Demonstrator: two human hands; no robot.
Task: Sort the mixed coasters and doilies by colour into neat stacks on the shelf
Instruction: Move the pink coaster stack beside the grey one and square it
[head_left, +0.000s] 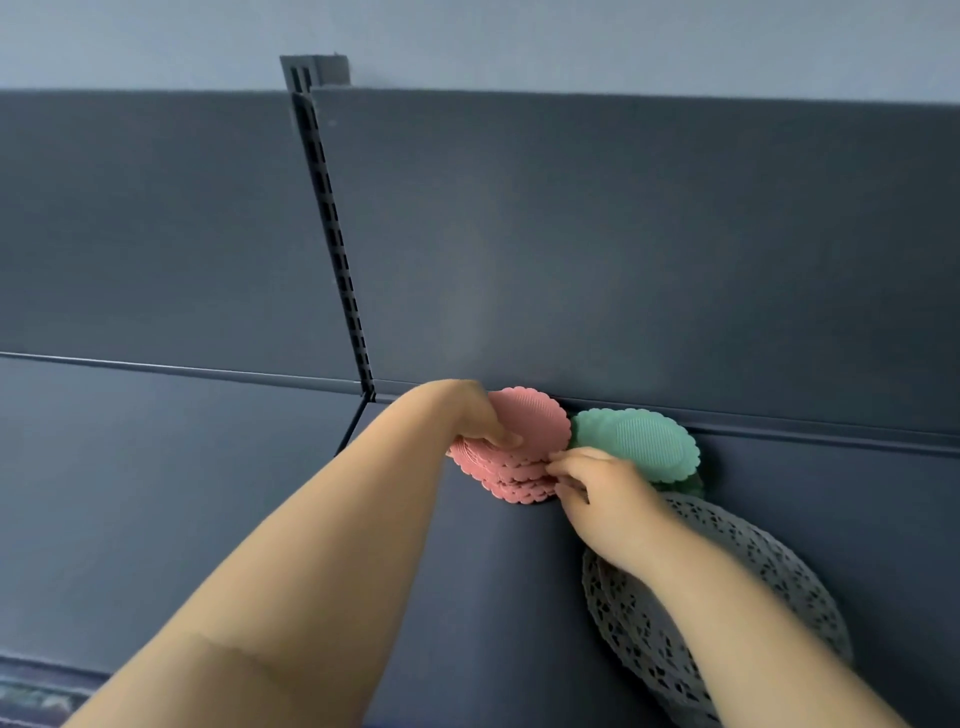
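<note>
A fanned stack of pink scalloped coasters lies on the dark shelf against its back panel. My left hand grips the stack's left side, thumb on top. My right hand pinches the stack's right front edge with its fingertips. Just right of the pink stack sits a stack of green scalloped coasters, touching it. Grey lace doilies lie nearer to me at the right, partly hidden under my right forearm.
The shelf's upright back panel rises right behind the stacks. A slotted vertical rail divides the shelving into two bays. The left bay shows bare dark surface. A patterned floor shows at the bottom left corner.
</note>
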